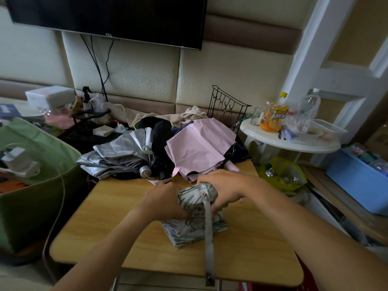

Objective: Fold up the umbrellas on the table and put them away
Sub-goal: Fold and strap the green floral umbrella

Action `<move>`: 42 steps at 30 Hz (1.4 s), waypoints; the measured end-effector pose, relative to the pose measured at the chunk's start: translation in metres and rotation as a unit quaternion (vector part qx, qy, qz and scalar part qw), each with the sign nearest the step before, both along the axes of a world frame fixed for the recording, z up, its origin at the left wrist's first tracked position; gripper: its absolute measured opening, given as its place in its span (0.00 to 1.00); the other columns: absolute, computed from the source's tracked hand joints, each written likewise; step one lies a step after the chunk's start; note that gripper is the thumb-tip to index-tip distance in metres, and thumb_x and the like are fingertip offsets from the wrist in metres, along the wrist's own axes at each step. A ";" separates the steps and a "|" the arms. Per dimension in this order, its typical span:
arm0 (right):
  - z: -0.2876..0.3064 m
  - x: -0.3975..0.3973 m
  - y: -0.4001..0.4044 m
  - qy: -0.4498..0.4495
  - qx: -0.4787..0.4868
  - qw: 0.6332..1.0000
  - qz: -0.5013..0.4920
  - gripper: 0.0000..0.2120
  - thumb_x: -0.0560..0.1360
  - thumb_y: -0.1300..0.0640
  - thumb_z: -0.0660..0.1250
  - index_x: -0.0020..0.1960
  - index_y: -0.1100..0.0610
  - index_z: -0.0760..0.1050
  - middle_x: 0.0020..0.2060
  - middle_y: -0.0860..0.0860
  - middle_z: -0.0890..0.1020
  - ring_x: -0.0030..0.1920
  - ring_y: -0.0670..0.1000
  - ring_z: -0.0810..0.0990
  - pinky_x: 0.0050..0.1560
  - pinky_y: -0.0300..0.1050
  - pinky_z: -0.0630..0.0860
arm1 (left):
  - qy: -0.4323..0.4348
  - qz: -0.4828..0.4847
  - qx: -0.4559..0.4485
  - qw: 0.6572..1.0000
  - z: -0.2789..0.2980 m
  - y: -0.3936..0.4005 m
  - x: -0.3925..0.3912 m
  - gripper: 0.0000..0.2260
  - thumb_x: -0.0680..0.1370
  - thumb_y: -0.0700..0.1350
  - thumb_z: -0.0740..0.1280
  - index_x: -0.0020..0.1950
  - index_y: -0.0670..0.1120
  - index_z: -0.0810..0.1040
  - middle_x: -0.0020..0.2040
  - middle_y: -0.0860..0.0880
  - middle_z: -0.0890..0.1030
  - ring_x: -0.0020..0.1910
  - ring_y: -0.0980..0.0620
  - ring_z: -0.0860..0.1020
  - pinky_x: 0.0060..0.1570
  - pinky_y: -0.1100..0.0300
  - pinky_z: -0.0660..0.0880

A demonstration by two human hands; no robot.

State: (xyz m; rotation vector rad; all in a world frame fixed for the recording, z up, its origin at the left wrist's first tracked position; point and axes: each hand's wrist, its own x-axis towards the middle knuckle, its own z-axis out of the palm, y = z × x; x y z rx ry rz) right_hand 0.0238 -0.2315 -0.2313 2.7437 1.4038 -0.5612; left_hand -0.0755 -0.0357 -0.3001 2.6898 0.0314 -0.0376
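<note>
Two bare hands work a white umbrella (194, 223) printed with green leaf shapes at the centre of the frame, its soft fabric bunched into loose pleats on a pale wood-grain table (117, 223) with rounded corners. The left hand (165, 203) grips the gathered cloth from the left side, fingers curled into the folds; the right hand (223, 191) wraps over the umbrella's rounded top end. A flat grey closing strap (209, 234), fixed by a metal snap near the top, trails down over the table's near edge.

Just above the hands, at mid-frame, lie three more collapsed umbrellas: a crinkled, shiny silver umbrella (119, 156) to the left, a matte pink umbrella (199, 148) to the right, and a black umbrella (161, 143) between them. A round white side table (273, 141) at centre right carries an orange drink bottle (274, 115).
</note>
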 end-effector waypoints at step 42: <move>-0.035 -0.005 0.005 -0.277 0.037 0.960 0.005 0.39 0.66 0.36 0.77 0.69 0.50 0.65 0.61 0.48 0.74 0.63 0.52 0.72 0.71 0.55 0.64 | -0.113 0.054 0.026 0.992 -0.007 -0.003 -0.002 0.14 0.66 0.59 0.72 0.45 0.55 0.76 0.39 0.57 0.78 0.39 0.54 0.79 0.39 0.57 0.79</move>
